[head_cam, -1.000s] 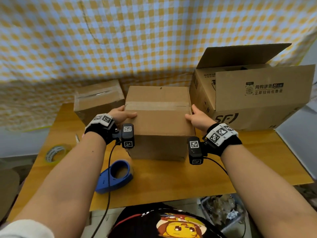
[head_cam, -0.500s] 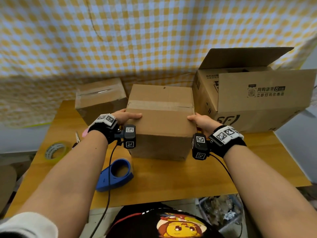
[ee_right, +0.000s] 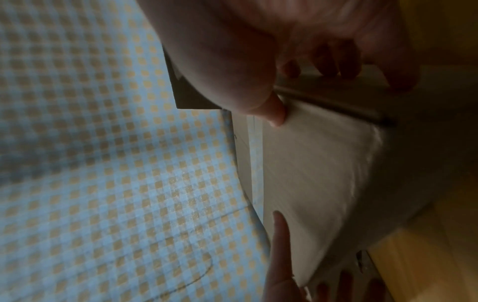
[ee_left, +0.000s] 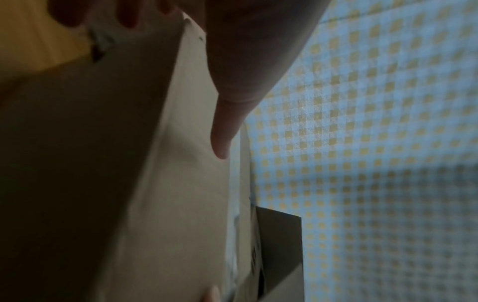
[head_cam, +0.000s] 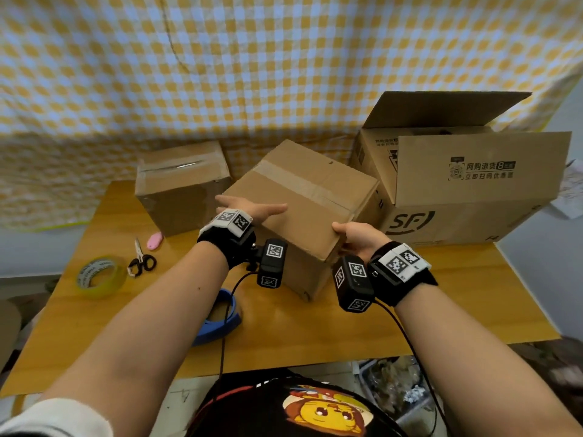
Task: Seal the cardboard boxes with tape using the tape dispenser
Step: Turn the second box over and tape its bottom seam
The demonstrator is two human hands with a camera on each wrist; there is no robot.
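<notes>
- Since the earlier frames, the middle box (head_cam: 303,209) has been turned about its upright axis: its front face was square to the person then, and now a corner is pointed toward them.
- Both hands are seen clamped on that box. The left hand (head_cam: 252,211) is laid at its near left top edge with the thumb over the top and the fingers down the side; the right hand (head_cam: 359,236) is hooked on the near right corner, thumb on top, fingers wrapped under the edge.
- In the left wrist view the thumb (ee_left: 225,122) is pressed flat on the pale box top; the right wrist view shows the same of the other thumb (ee_right: 271,110).
- A strip of tape (head_cam: 293,181) is already laid across the top seam of the held box, so that seam can be judged sealed.
- The small box (head_cam: 183,184) behind on the left also bears tape on its top.
- The large box (head_cam: 473,184) on the right is left with its flaps (head_cam: 441,108) raised, so it is judged still to be closed and taped.
- The blue tape dispenser (head_cam: 220,323) is lying untouched on the surface (head_cam: 284,335), partly hidden by the left forearm.
- A yellow tape roll (head_cam: 99,275), scissors (head_cam: 140,260) and a pink object (head_cam: 154,240) are lying at the left of the surface.
</notes>
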